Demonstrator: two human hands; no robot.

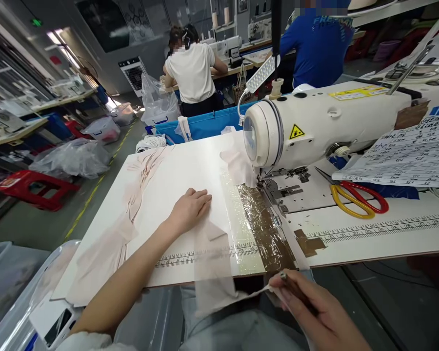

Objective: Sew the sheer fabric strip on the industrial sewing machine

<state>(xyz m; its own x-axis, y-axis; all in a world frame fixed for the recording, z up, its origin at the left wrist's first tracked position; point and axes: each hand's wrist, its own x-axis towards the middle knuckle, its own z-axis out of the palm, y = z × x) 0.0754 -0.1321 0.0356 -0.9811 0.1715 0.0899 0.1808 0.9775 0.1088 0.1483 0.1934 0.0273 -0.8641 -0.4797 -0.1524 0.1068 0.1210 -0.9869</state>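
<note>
My left hand (190,210) rests on the white sewing table, its fingers bent together over the top of a sheer pale pink fabric piece (214,248). That piece hangs over the table's front edge towards my lap. Below the edge, my right hand (310,304) pinches a twisted corner of the same fabric. A brown rod with a metal end (296,288) is also held in this hand; its exact kind I cannot make out. Another pale pink piece (238,165) lies by the needle of the white sewing machine (307,126).
Red-and-yellow-handled scissors (362,199) lie right of the needle, near a handwritten sheet (406,153). More pink fabric (106,253) runs down the table's left side. Brown tape (267,229) covers a strip before the machine. Two co-workers sit beyond, and a red stool (36,189) stands left.
</note>
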